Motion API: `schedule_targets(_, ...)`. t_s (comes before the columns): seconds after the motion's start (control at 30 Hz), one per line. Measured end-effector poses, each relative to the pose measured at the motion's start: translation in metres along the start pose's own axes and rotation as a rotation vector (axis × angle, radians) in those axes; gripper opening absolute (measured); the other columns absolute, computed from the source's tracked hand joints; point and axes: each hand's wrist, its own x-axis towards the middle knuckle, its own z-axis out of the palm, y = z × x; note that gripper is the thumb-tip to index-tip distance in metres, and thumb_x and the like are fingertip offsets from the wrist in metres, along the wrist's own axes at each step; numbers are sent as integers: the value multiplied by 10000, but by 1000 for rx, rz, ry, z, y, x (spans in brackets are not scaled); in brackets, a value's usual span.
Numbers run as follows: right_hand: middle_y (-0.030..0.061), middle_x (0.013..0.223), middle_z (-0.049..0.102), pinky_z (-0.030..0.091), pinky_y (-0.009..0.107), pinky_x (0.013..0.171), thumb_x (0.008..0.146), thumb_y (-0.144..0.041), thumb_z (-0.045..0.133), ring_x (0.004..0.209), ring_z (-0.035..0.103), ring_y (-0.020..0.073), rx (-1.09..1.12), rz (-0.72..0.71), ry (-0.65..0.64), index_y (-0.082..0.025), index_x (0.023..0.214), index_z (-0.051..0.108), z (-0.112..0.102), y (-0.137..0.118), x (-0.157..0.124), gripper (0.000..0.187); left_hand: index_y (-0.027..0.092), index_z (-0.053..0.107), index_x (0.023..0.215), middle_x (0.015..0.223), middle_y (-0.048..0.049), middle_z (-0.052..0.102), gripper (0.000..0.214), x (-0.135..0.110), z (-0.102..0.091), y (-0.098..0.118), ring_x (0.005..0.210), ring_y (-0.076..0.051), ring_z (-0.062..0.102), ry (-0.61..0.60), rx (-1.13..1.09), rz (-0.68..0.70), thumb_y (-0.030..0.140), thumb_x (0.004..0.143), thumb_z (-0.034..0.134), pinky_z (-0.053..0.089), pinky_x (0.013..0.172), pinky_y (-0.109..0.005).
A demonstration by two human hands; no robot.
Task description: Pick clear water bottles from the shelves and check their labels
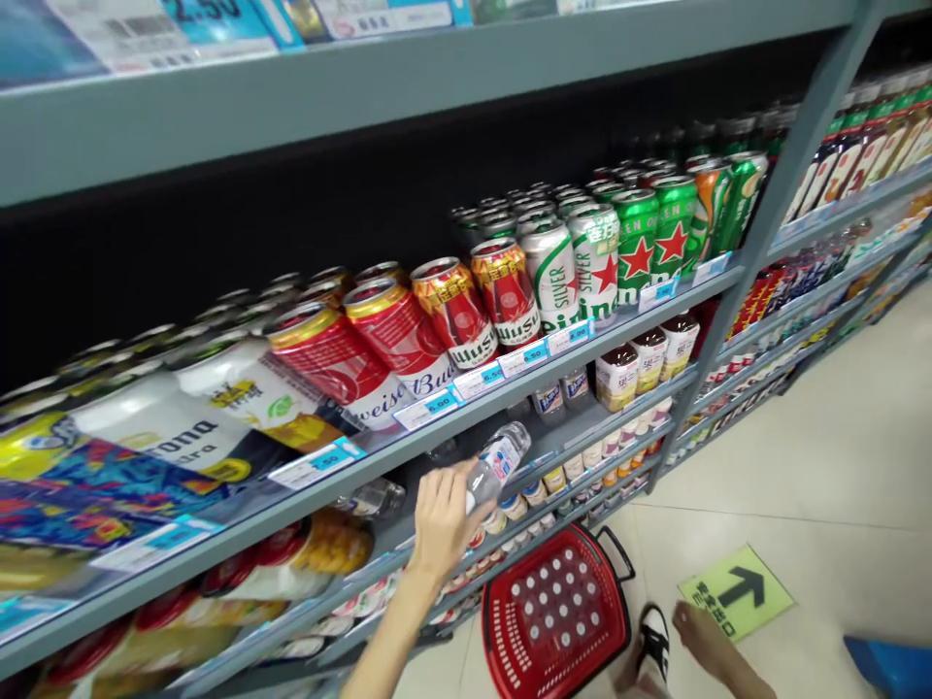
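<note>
My left hand [439,524] reaches up to the second shelf and is closed around the lower end of a small clear plastic bottle [501,458] with a blue and white label. The bottle is tilted, its cap pointing up and right just under the shelf edge. Low on the right, my right hand [705,633] hangs near the floor beside a foot in a black and white sandal [651,643]; its fingers are blurred. Below the bottle a red shopping basket [608,621] sits on the floor with several white-capped bottles in it.
Grey shop shelves [510,383] run from left to right. Rows of beer cans fill the shelf above the bottle, among them red cans [393,335] and green cans [648,243]. Small jars and bottles fill the lower shelves. A green arrow sticker [735,590] lies on the pale tiled floor.
</note>
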Motion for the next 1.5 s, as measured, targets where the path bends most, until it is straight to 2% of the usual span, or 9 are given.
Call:
schedule_targets(0.07,70,636,621,534,430,705,822,-657,675,664,657,259,165,-41,-99,-213,649,588,5,-29,11,485,129,594,1343,1168,-152,726,475,-11,-24,18,1047,-299,642,91,-152,-37,263,935,797,496,957,-423)
schedule_targets(0.17,122,894,733,555,399,729,773,-835,687,773,698,255,629,-73,-284,-169,1073,690,7,-100,6,730,193,603,1341,1224,-110,705,561,-21,-49,43,1154,-263,646,76,-447,-214,279,863,884,514,1035,-383)
schedule_targets(0.33,181,1237,711,599,408,712,943,-837,551,900,732,277,1056,-89,-735,-207,1404,598,19,-186,-30,782,201,658,1240,1206,-96,731,574,-46,-45,68,1109,-229,726,112,-1110,-709,345,767,949,601,922,-294)
schedule_targets(0.47,114,1113,743,575,328,692,891,-580,831,822,735,227,999,-75,-776,-249,1521,488,47,-181,-58,791,169,669,1232,1225,-125,776,622,-57,-31,72,1117,-225,759,223,-1411,-986,282,706,982,599,954,-270)
schedule_targets(0.6,76,957,746,548,282,664,873,-552,868,764,727,196,1007,-139,-813,-202,1483,499,65,-174,-76,795,173,721,1213,1224,-119,792,548,-62,-33,73,1085,-216,775,229,-1511,-1089,280,737,969,599,957,-270)
schedule_targets(0.83,99,901,762,486,225,553,873,-720,781,670,726,188,1082,-33,-900,-164,1251,663,63,-183,-85,682,249,725,1333,1387,-95,732,510,-68,-44,80,1253,-215,720,314,-1668,-918,271,854,899,564,1053,-278)
schedule_targets(1.0,99,690,710,270,168,373,714,-1037,576,428,550,104,1068,258,-1134,-93,840,741,63,-172,-90,967,264,671,1296,1351,-62,719,477,-60,-49,83,1186,-160,720,310,-1782,-824,266,872,890,551,1013,-243)
schedule_targets(1.17,77,670,720,208,172,311,683,-1040,601,347,473,94,1208,392,-1269,-123,899,745,67,-162,-91,953,244,563,1278,1372,-107,690,500,-57,-51,87,1230,-205,706,204,-1841,-837,285,891,876,540,1039,-311)
schedule_targets(1.5,-8,503,612,265,157,305,1052,-742,447,233,320,82,1700,74,-1606,-140,1146,673,89,-142,-90,650,250,507,1261,1298,-78,613,593,-39,-47,106,1119,-186,681,117,-1857,-746,318,833,912,539,959,-291)
